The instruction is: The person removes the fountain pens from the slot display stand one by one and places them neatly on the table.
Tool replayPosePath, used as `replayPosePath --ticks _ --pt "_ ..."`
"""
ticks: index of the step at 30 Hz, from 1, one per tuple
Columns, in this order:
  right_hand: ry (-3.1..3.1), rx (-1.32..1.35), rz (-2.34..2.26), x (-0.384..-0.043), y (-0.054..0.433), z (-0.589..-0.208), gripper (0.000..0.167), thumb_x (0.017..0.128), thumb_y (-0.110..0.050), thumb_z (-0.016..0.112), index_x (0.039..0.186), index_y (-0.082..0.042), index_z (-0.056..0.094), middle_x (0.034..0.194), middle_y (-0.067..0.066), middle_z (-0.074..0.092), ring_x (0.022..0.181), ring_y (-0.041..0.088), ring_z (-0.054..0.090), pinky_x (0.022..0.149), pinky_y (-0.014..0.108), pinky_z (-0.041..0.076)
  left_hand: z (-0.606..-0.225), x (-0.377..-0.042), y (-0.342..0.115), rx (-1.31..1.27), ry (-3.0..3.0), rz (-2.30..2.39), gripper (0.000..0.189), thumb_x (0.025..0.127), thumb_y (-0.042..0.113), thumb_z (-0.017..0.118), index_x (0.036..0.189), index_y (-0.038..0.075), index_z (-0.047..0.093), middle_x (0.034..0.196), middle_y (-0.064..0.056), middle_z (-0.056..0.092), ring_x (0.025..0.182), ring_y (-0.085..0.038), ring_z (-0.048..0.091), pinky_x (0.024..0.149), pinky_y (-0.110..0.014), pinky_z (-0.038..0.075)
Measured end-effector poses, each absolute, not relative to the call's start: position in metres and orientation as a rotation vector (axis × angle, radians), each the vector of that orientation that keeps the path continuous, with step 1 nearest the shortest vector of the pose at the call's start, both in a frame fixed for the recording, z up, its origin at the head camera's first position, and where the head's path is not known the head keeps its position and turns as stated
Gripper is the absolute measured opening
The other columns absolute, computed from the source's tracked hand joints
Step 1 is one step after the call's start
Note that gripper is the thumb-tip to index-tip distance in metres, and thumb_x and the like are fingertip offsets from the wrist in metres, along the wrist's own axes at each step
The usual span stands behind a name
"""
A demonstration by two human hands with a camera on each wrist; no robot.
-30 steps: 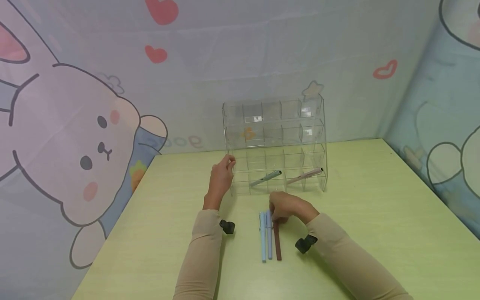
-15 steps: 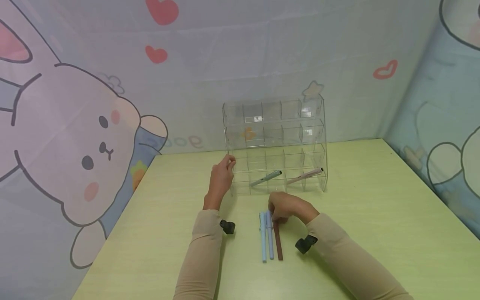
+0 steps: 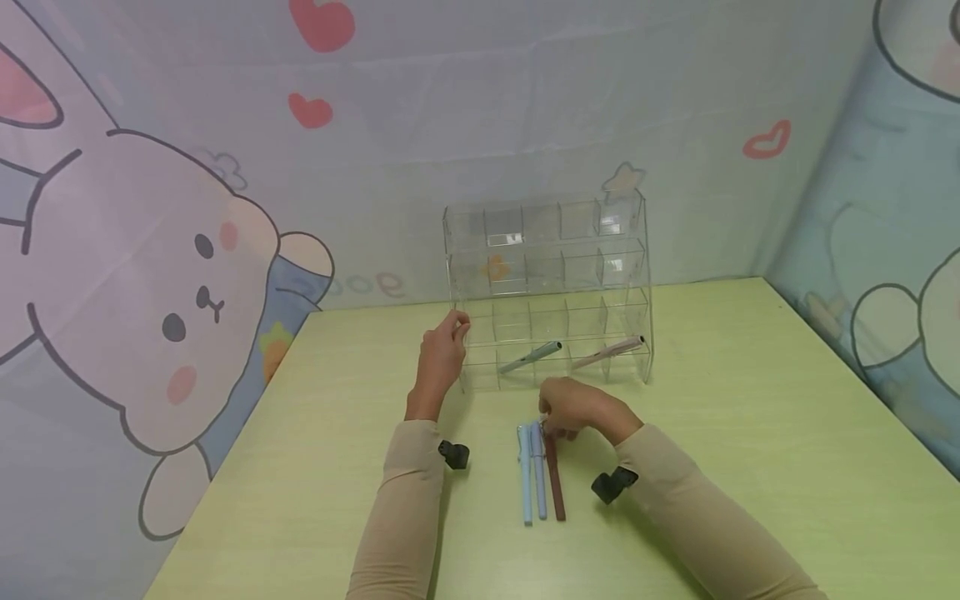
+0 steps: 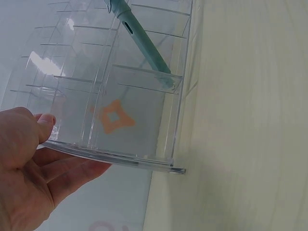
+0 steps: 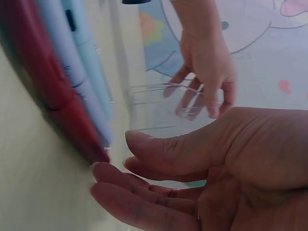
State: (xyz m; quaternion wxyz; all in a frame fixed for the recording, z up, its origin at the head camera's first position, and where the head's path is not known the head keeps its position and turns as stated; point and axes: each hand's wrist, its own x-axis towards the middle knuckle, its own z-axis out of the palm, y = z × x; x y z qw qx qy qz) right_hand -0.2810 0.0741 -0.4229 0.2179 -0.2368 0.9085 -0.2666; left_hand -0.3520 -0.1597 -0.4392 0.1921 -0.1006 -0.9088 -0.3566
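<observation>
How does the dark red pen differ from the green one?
The dark red pen lies on the table, while the green pen slants in the bottom row of the clear rack. The right hand is at the dark red pen's far end; no hand touches the green pen. Both are long and slim.

Yellow-green table [image 3: 720, 383]; three pens [image 3: 540, 479], clear rack [image 3: 548, 292]
</observation>
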Motion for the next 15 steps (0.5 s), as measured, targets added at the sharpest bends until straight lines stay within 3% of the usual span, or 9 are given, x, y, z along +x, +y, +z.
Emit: replayPosePath --ticks 5,15 --pt "2.523 -0.664 -0.813 -0.276 0.081 -0.404 0.033 0.092 0.001 0.068 0.121 0.015 0.062 0.095 0.022 0.070 0.075 0.030 0.072 0.067 0.037 0.058 -0.439 -0.353 -0.160 -0.274 -2.556 -0.990 0.018 0.107 0.022 0.050 0.115 0.011 0.062 0.061 -0.002 0.048 0.046 -0.013 0.037 0.044 -0.029 0.030" --pt "2.540 -0.664 -0.920 -0.270 0.096 -0.377 0.035 0.097 -0.004 0.063 0.128 0.014 0.058 0.117 0.027 0.064 0.086 0.032 0.070 0.072 0.037 0.057 -0.441 -0.354 -0.159 -0.274 -2.562 -0.991 0.016 0.108 0.022 0.049 0.114 0.013 0.061 0.061 -0.002 0.047 0.046 -0.014 0.037 0.045 -0.029 0.030"
